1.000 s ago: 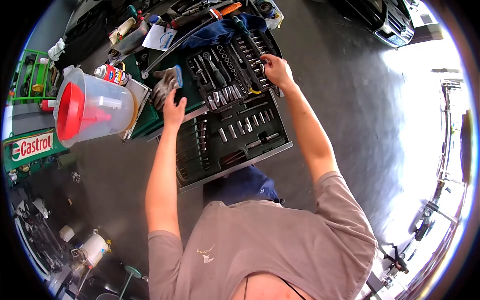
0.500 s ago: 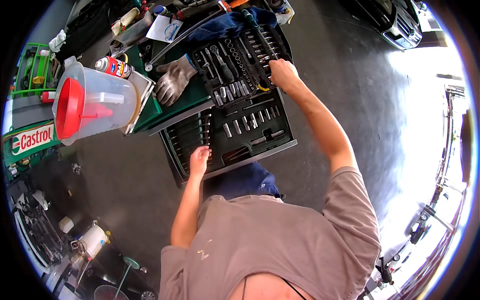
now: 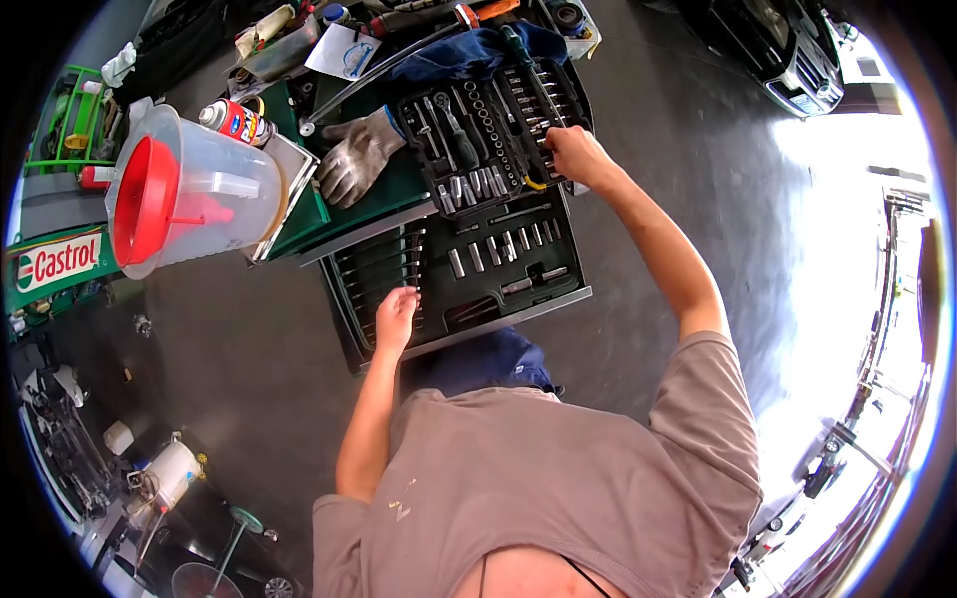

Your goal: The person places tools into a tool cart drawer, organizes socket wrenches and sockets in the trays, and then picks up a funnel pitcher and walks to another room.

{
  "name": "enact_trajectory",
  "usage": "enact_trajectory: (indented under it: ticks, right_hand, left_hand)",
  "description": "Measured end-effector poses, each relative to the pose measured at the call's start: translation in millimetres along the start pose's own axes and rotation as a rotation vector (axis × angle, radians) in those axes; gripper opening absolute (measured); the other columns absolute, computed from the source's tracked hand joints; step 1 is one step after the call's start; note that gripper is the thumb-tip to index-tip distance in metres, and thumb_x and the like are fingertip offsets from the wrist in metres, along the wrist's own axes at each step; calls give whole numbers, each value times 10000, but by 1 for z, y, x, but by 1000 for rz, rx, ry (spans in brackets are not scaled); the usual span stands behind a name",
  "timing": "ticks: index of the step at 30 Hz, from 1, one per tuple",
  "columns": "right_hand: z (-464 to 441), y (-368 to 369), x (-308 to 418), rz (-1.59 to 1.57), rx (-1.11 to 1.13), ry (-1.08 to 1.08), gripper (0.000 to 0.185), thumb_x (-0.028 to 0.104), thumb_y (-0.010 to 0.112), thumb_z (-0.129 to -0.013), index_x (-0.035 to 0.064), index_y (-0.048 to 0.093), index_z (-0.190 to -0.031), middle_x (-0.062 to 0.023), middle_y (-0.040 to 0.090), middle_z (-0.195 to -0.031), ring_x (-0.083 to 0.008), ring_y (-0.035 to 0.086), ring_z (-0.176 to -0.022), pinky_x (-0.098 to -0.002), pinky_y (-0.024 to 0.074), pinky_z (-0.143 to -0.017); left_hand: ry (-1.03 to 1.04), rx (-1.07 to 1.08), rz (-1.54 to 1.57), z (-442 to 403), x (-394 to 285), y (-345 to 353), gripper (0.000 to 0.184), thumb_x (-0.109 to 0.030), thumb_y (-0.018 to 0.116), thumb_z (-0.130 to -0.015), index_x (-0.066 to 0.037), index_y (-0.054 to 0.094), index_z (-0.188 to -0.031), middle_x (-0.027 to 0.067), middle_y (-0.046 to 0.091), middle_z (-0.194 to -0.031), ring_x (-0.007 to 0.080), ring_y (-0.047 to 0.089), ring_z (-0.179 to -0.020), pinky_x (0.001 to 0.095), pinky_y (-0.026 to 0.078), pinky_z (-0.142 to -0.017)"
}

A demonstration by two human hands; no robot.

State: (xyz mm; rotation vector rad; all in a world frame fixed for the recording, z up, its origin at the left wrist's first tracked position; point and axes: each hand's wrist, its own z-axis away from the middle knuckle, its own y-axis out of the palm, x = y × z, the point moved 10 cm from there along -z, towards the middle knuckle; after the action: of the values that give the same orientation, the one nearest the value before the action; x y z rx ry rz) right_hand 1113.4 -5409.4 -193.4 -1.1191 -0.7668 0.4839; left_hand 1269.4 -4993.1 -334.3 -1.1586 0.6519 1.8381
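Note:
A black socket set case (image 3: 431, 175) lies unfolded on top of the tool cabinet, filled with sockets, bits and a ratchet (image 3: 454, 130). My right hand (image 3: 580, 157) is at the case's right half, its fingers bent and pinched together among the small pieces; what they hold is hidden. A long-shafted tool with a dark green handle (image 3: 514, 44) lies across that half, its shaft reaching toward my fingertips. My left hand (image 3: 396, 317) hovers at the pulled-out drawer (image 3: 518, 312), beside a row of wrenches (image 3: 384, 261), fingers loosely extended and holding nothing visible.
Left of the case lie a grey work glove (image 3: 354, 164), a spray can (image 3: 237, 124) and a clear plastic jug (image 3: 224, 189) with a red funnel (image 3: 145, 204). Blue cloth (image 3: 439, 62) and a long metal bar (image 3: 384, 75) lie behind. A car (image 3: 783, 55) stands at upper right.
The whole view has shifted slightly. My right hand stays at the same side of the case, its fingers now more bent. My left hand stays near the wrenches.

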Motion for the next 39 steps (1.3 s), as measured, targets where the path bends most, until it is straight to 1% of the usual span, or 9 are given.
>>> enact_trajectory:
  ticks: [7, 14, 22, 27, 30, 31, 34, 35, 39]
  right_hand:
    - [5, -17, 1, 21, 40, 5, 215, 95, 598, -756, 50, 673, -953, -228, 677, -893, -385, 658, -864, -471, 521, -787]
    - [-1, 2, -12, 8, 135, 24, 237, 146, 611, -796, 37, 616, -1007, -213, 667, -893, -404, 633, -884, -473, 507, -782]
    - [-21, -25, -26, -437, -30, -39, 209, 166, 621, -900, -3, 570, -1012, -112, 625, -774, -202, 609, -721, -345, 493, -665]
    - [-27, -6, -3, -787, 40, 76, 172, 142, 613, -905, 8, 572, -1005, -48, 644, -778, -106, 605, -631, -258, 512, -527]
    - [-29, 11, 24, -672, 116, 64, 219, 186, 633, -858, -5, 620, -965, -97, 678, -796, -184, 655, -680, -322, 542, -618]
    - [-35, 9, 29, -562, 18, -5, 220, 189, 633, -832, -13, 640, -920, -153, 688, -832, -270, 673, -771, -359, 538, -718]
    - [-40, 8, 38, -489, -13, 5, 216, 187, 627, -815, -13, 652, -893, -193, 685, -874, -341, 663, -863, -395, 522, -791]
    - [-39, 8, 37, -458, -75, -22, 195, 151, 639, -827, -25, 636, -912, -155, 680, -802, -272, 663, -752, -365, 521, -711]
    - [-20, -8, 32, -359, -348, 42, 184, 159, 678, -807, 6, 612, -884, -218, 659, -809, -398, 640, -797, -453, 505, -724]
  left_hand:
    - [117, 70, -129, -47, -102, 38, 178, -80, 574, -939, -6, 614, -1096, 56, 676, -989, 121, 631, -902, 258, 502, -837]
    - [102, 109, -114, -39, -74, 65, 174, -92, 591, -917, -3, 632, -1062, 71, 702, -941, 113, 653, -868, 256, 508, -788]
    - [-18, 101, -150, -5, -19, 43, 188, -73, 582, -934, 8, 610, -1101, 60, 676, -974, 117, 635, -898, 257, 509, -828]
    - [123, 37, -184, -24, -98, 46, 190, -75, 581, -924, -2, 617, -1096, 58, 689, -968, 111, 642, -872, 248, 504, -781]
    - [316, -23, -312, -51, -173, 62, 197, -51, 594, -892, -15, 624, -1084, 89, 690, -967, 164, 665, -878, 276, 515, -761]
    - [383, -25, -319, -58, -193, 69, 205, -38, 599, -876, -19, 625, -1079, 107, 679, -975, 195, 666, -873, 286, 517, -746]
    - [521, -23, -495, -74, -237, 96, 278, -21, 614, -838, -24, 609, -1116, 139, 626, -1015, 270, 629, -931, 351, 501, -828]
    - [554, -10, -585, -80, -240, 104, 352, -50, 645, -814, -28, 590, -1162, 153, 590, -1068, 311, 579, -1017, 389, 468, -903]
    - [616, -20, -909, -92, -241, 129, 449, -135, 697, -793, -30, 570, -1211, 141, 541, -1179, 325, 523, -1091, 405, 444, -936]
